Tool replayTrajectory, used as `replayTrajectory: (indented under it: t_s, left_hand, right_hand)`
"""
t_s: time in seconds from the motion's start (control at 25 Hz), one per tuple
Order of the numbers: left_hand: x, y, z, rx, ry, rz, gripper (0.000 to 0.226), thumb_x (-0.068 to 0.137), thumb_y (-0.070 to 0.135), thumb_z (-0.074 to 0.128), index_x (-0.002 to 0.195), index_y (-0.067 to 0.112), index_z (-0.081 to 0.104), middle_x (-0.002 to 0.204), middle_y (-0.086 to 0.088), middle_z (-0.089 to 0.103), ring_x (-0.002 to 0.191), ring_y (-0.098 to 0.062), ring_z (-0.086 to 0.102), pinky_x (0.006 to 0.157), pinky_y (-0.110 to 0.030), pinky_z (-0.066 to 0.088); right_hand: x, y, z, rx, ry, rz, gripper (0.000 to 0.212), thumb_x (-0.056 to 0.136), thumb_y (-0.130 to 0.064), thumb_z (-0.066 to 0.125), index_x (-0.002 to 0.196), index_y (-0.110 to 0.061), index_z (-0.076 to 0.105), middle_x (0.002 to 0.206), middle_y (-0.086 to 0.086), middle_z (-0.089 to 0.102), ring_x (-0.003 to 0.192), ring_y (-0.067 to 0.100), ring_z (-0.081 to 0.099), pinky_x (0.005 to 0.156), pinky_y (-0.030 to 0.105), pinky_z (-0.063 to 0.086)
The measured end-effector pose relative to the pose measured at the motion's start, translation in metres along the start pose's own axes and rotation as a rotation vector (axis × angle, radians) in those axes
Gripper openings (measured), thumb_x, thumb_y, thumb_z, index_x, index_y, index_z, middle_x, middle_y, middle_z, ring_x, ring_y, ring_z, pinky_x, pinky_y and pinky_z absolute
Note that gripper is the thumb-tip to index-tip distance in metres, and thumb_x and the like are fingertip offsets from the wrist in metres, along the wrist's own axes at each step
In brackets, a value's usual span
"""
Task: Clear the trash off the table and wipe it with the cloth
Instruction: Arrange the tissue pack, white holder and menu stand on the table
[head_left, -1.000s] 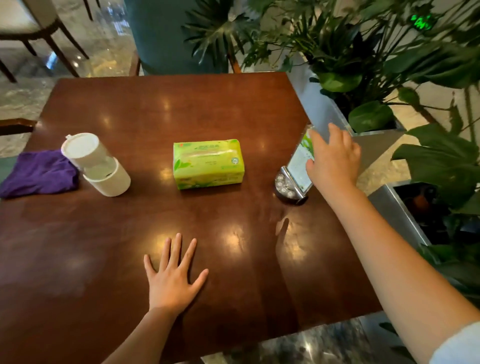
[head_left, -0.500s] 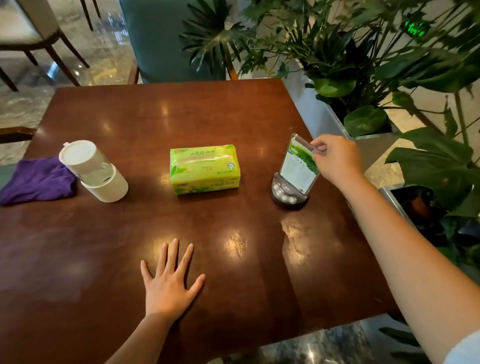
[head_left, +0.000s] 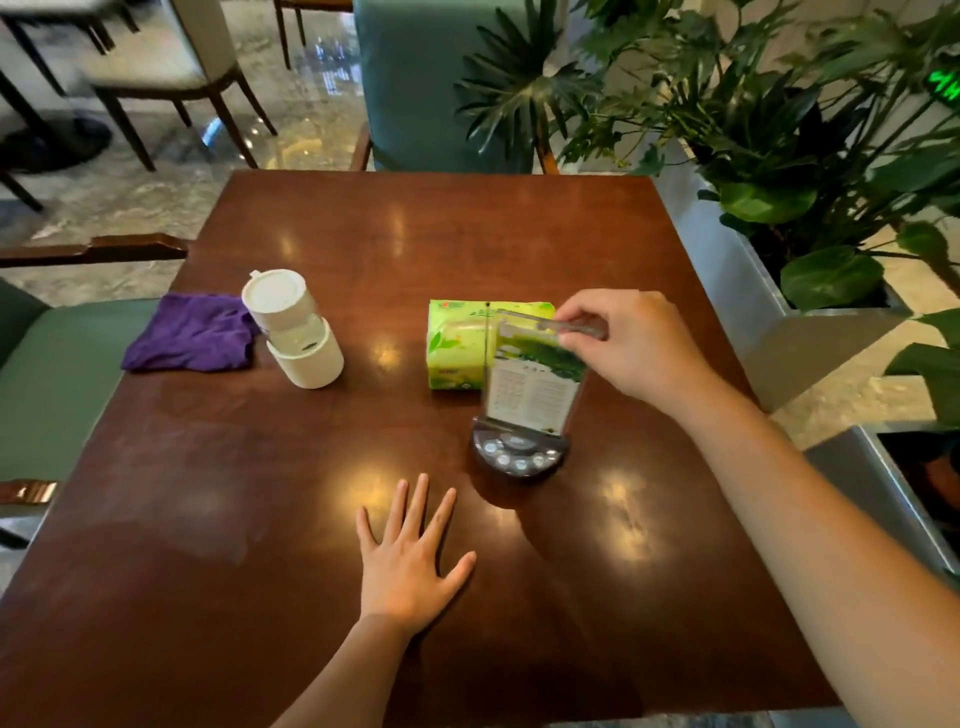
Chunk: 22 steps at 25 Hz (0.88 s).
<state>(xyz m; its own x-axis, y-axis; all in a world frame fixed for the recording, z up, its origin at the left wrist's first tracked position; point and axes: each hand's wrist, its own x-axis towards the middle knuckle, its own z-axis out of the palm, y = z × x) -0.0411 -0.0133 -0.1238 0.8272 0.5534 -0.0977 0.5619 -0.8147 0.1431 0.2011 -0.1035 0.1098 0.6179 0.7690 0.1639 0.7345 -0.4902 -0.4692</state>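
Observation:
My right hand (head_left: 631, 345) pinches the top edge of a clear menu stand (head_left: 530, 395) with a dark round button base. The stand is held upright just in front of the green tissue pack (head_left: 457, 343), partly hiding it. Fingers spread, my left hand (head_left: 410, 561) lies flat on the brown wooden table (head_left: 260, 519) near the front. A purple cloth (head_left: 192, 332) lies crumpled at the table's left edge. Beside the cloth lies a white paper cup (head_left: 293, 327), tipped over with another white cup or lid stacked on it.
A metal planter (head_left: 753, 306) with large green leaves runs along the table's right side. A teal chair (head_left: 426, 88) stands behind the far edge. A green seat (head_left: 62, 374) is at the left.
My right hand took hold of the menu stand at the right edge and carried it left toward the table's middle, in front of the tissue pack. My left hand stayed flat.

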Motion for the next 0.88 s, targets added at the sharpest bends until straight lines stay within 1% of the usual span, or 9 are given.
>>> replayTrajectory:
  t_s: [0.08,0.12,0.24,0.4,0.52,0.64,0.88]
  left_hand:
    - [0.001,0.000,0.000,-0.015,-0.006,0.008,0.075,0.079,0.072,0.036,0.145,0.040,0.021,0.155,0.000,0.021,0.143,-0.023,0.010,0.106,-0.063,0.004]
    - [0.001,-0.001,0.000,-0.023,-0.005,0.010,0.076,0.078,0.072,0.037,0.145,0.040,0.022,0.155,0.000,0.022,0.143,-0.023,0.011,0.105,-0.063,0.006]
    - [0.001,-0.002,-0.001,-0.052,-0.003,0.020,0.077,0.075,0.072,0.041,0.143,0.038,0.028,0.153,-0.001,0.027,0.142,-0.023,0.013,0.103,-0.064,0.010]
    - [0.001,-0.003,0.000,-0.078,0.003,0.022,0.077,0.074,0.073,0.043,0.143,0.038,0.031,0.153,-0.002,0.028,0.142,-0.023,0.012,0.102,-0.065,0.012]
    - [0.002,-0.004,-0.001,-0.077,0.000,0.024,0.078,0.073,0.073,0.044,0.142,0.037,0.033,0.152,-0.003,0.030,0.141,-0.023,0.015,0.102,-0.066,0.012]
    - [0.003,-0.004,-0.001,-0.076,-0.006,0.023,0.078,0.075,0.073,0.043,0.143,0.037,0.032,0.152,-0.003,0.029,0.141,-0.025,0.015,0.102,-0.065,0.012]
    - [0.003,-0.004,-0.003,-0.081,-0.024,0.019,0.078,0.076,0.073,0.042,0.144,0.037,0.030,0.153,-0.003,0.027,0.141,-0.026,0.016,0.102,-0.065,0.011]
  right_hand:
    - [0.017,-0.023,0.023,0.065,-0.002,-0.056,0.012,0.079,-0.020,0.068,0.089,-0.027,0.069,0.079,-0.016,0.061,0.078,0.014,0.060,0.071,0.028,0.046]
    - [0.028,-0.034,0.033,0.095,-0.001,-0.090,0.012,0.080,-0.019,0.067,0.088,-0.027,0.069,0.079,-0.016,0.062,0.076,0.013,0.061,0.071,0.029,0.048]
    - [0.065,-0.062,0.058,0.147,0.016,-0.174,0.011,0.081,-0.020,0.066,0.090,-0.027,0.069,0.088,-0.009,0.071,0.082,0.015,0.063,0.075,0.036,0.052]
    - [0.110,-0.086,0.084,0.106,-0.035,-0.197,0.012,0.083,-0.024,0.063,0.093,-0.028,0.069,0.094,-0.006,0.072,0.089,0.016,0.062,0.079,0.036,0.050]
    - [0.132,-0.096,0.099,0.073,-0.084,-0.216,0.013,0.083,-0.025,0.063,0.094,-0.030,0.069,0.093,-0.005,0.072,0.088,0.018,0.061,0.079,0.035,0.049]
    - [0.142,-0.102,0.113,0.071,-0.098,-0.213,0.012,0.083,-0.026,0.062,0.092,-0.031,0.068,0.092,-0.005,0.072,0.087,0.018,0.062,0.077,0.034,0.050]
    - [0.151,-0.095,0.123,0.029,-0.071,-0.223,0.015,0.085,-0.026,0.060,0.098,-0.029,0.068,0.098,-0.004,0.072,0.091,0.020,0.062,0.080,0.036,0.050]
